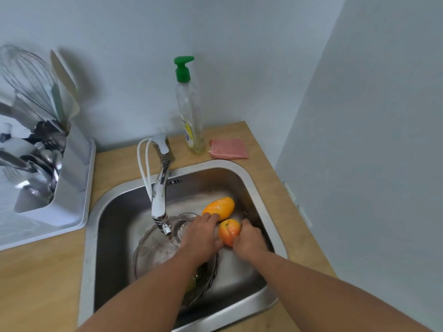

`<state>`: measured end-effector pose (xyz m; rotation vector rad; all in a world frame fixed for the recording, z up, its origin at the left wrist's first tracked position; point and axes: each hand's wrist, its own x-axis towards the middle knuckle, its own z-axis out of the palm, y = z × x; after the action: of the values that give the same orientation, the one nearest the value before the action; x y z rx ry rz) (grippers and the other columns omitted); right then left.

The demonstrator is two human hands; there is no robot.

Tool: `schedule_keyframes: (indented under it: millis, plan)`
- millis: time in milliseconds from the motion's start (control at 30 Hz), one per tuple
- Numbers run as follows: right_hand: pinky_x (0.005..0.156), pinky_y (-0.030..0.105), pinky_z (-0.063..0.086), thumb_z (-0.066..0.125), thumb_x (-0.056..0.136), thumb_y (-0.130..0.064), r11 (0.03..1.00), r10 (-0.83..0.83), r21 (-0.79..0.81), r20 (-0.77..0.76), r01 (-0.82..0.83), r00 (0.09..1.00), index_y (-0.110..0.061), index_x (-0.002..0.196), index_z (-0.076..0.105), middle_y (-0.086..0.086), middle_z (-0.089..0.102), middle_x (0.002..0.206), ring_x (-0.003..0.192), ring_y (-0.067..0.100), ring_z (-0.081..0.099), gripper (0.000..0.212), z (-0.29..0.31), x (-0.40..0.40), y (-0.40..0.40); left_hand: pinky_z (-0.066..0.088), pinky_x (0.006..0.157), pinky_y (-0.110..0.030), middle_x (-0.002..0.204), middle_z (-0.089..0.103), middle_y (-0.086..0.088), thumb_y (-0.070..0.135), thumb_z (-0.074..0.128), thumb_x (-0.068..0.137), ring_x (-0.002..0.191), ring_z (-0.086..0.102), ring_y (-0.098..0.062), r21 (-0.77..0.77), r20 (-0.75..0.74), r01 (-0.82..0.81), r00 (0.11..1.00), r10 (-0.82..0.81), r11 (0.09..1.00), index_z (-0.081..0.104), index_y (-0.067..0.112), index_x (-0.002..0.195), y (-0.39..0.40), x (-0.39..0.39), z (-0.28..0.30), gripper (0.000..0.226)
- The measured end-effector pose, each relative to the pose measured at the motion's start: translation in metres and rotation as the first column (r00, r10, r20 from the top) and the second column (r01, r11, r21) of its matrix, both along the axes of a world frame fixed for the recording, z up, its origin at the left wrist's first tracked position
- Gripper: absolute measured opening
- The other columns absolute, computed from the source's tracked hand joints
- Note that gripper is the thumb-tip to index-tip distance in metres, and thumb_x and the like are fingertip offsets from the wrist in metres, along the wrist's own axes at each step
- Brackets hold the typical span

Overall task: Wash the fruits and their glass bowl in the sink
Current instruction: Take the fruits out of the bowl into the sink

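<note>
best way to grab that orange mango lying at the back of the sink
Grip the mango across its narrow middle, coming down from above. It lies on its side in the sink, long axis slanting up to the right, and its skin looks wet, so wrap fingers around it. The left hand is nearest, fingertips at its lower end.

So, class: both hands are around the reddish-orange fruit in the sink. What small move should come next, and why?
Probably shift the reddish-orange fruit leftward under the faucet spout. Both the left hand and the right hand hold it to the right of the spout, beside the glass bowl, so it sits clear of where water would fall. Whether water is running cannot be told.
</note>
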<state>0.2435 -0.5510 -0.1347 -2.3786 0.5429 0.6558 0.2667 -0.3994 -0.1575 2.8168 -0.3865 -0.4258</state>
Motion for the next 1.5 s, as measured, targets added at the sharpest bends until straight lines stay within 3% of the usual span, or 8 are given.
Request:
schedule_keyframes:
  millis: [133, 233, 367, 533, 867, 1033, 1300, 1500]
  plan:
    - [0.102, 0.044, 0.049, 0.060, 0.095, -0.025, 0.989, 0.097, -0.118, 0.080, -0.088, 0.992, -0.010, 0.149, 0.038, 0.020, 0.059, 0.138, 0.127, 0.040, 0.059, 0.061, 0.018, -0.004, -0.001, 0.044, 0.108, -0.043, 0.139, 0.055, -0.002, 0.056, 0.054, 0.085, 0.129, 0.050, -0.027, -0.058, -0.019, -0.081, 0.997, 0.080, 0.995, 0.047, 0.025, 0.141, 0.044, -0.011, 0.011, 0.064]
    - [0.090, 0.044, 0.050, 0.054, 0.096, -0.028, 0.969, 0.221, -0.147, 0.157, -0.199, 0.962, -0.015, 0.132, 0.050, 0.015, 0.062, 0.129, 0.117, 0.041, 0.062, 0.038, 0.031, -0.008, 0.008, 0.047, 0.104, -0.040, 0.136, 0.059, 0.000, 0.064, 0.050, 0.085, 0.124, 0.055, -0.025, -0.042, -0.068, -0.129, 0.990, 0.126, 0.991, 0.049, 0.028, 0.137, 0.085, -0.023, 0.021, 0.064]
    - [0.064, 0.046, 0.063, 0.061, 0.096, -0.028, 0.909, 0.410, 0.080, 0.010, -0.409, 0.912, -0.026, 0.108, 0.056, 0.009, 0.067, 0.100, 0.079, 0.034, 0.070, 0.013, 0.030, -0.018, 0.040, 0.047, 0.105, -0.044, 0.141, 0.055, 0.003, 0.066, 0.065, 0.068, 0.128, 0.051, -0.022, -0.055, -0.244, -0.138, 0.962, 0.121, 0.989, 0.043, 0.036, 0.141, 0.122, -0.053, 0.031, 0.082]
    - [0.083, 0.038, 0.060, 0.080, 0.078, -0.028, 0.769, 0.638, -0.030, -0.041, -0.639, 0.769, -0.019, 0.127, 0.055, 0.010, 0.070, 0.116, 0.103, 0.029, 0.070, 0.056, 0.004, -0.030, 0.069, 0.049, 0.105, -0.039, 0.148, 0.048, 0.002, 0.054, 0.082, 0.063, 0.125, 0.052, -0.021, -0.090, -0.467, -0.172, 0.877, 0.111, 0.981, 0.034, 0.031, 0.150, 0.130, -0.082, 0.020, 0.102]
    - [0.111, 0.040, 0.045, 0.078, 0.082, -0.033, 0.764, 0.644, -0.051, 0.013, -0.643, 0.765, -0.028, 0.157, 0.031, 0.003, 0.039, 0.158, 0.140, 0.027, 0.047, 0.089, -0.020, -0.037, 0.075, 0.056, 0.095, -0.037, 0.123, 0.063, 0.003, 0.044, 0.085, 0.066, 0.106, 0.062, -0.017, -0.130, -0.408, -0.289, 0.888, 0.215, 0.948, 0.053, 0.031, 0.128, 0.120, -0.091, -0.003, 0.071]
    - [0.105, 0.043, 0.049, 0.079, 0.077, -0.031, 0.727, 0.685, -0.081, 0.019, -0.682, 0.728, -0.029, 0.153, 0.033, 0.009, 0.049, 0.146, 0.128, 0.031, 0.054, 0.089, 0.010, -0.020, 0.057, 0.055, 0.092, -0.035, 0.120, 0.062, 0.004, 0.051, 0.078, 0.068, 0.103, 0.060, -0.016, -0.141, -0.305, -0.223, 0.937, 0.172, 0.965, 0.051, 0.033, 0.130, 0.106, -0.080, 0.014, 0.070]
    - [0.084, 0.037, 0.053, 0.089, 0.072, -0.035, 0.474, 0.819, -0.272, -0.213, -0.837, 0.533, -0.023, 0.127, 0.057, 0.006, 0.063, 0.118, 0.105, 0.027, 0.064, 0.065, 0.088, 0.017, 0.003, 0.056, 0.083, -0.036, 0.106, 0.068, 0.004, 0.061, 0.072, 0.063, 0.093, 0.065, -0.019, -0.213, -0.181, -0.146, 0.978, 0.108, 0.966, 0.056, 0.031, 0.114, 0.031, -0.072, 0.041, 0.062]
    - [0.091, 0.041, 0.055, 0.087, 0.076, -0.031, 0.306, 0.806, -0.324, -0.413, -0.895, 0.425, -0.013, 0.126, 0.064, 0.011, 0.069, 0.120, 0.108, 0.032, 0.069, 0.058, 0.059, 0.005, -0.011, 0.057, 0.086, -0.042, 0.111, 0.067, -0.006, 0.058, 0.070, 0.074, 0.100, 0.067, -0.029, -0.079, -0.249, -0.071, 0.967, 0.050, 0.994, 0.053, 0.023, 0.118, -0.012, -0.082, 0.019, 0.059]
